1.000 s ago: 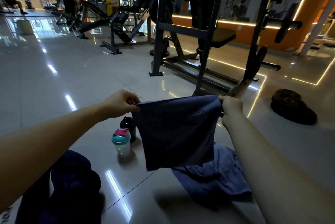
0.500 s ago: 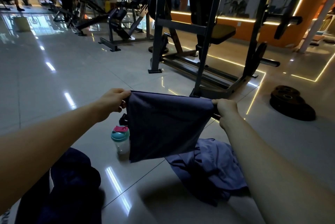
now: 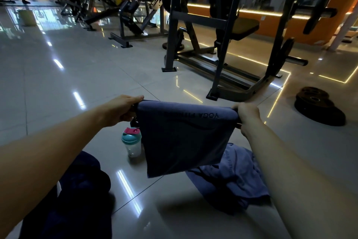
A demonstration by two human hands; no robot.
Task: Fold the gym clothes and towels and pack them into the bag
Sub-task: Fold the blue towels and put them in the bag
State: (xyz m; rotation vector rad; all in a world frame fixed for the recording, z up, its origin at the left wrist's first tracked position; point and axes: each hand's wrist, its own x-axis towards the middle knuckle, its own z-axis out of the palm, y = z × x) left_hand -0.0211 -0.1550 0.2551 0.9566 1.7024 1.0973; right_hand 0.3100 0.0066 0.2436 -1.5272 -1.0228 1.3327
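Observation:
A dark blue towel point(image 3: 182, 138) with faint lettering near its top edge hangs folded in the air above the tiled floor. My left hand point(image 3: 122, 109) grips its upper left corner and my right hand point(image 3: 247, 117) grips its upper right corner, stretching the top edge level. Below and to the right, a crumpled blue garment point(image 3: 230, 178) lies on the floor, partly hidden behind the towel. A dark navy fabric mass point(image 3: 77, 196) sits at the lower left; I cannot tell whether it is the bag or clothing.
A clear shaker bottle with a teal lid and pink cap point(image 3: 131, 142) stands on the floor just left of the towel, a black object point(image 3: 134, 121) behind it. A steel weight rack point(image 3: 222, 60) stands ahead. Black weight plates point(image 3: 317, 105) lie at right.
Both hands have kept hold of the towel and shifted it slightly left and lower; its top edge now folds toward me, showing the lettering, and the hanging part looks shorter.

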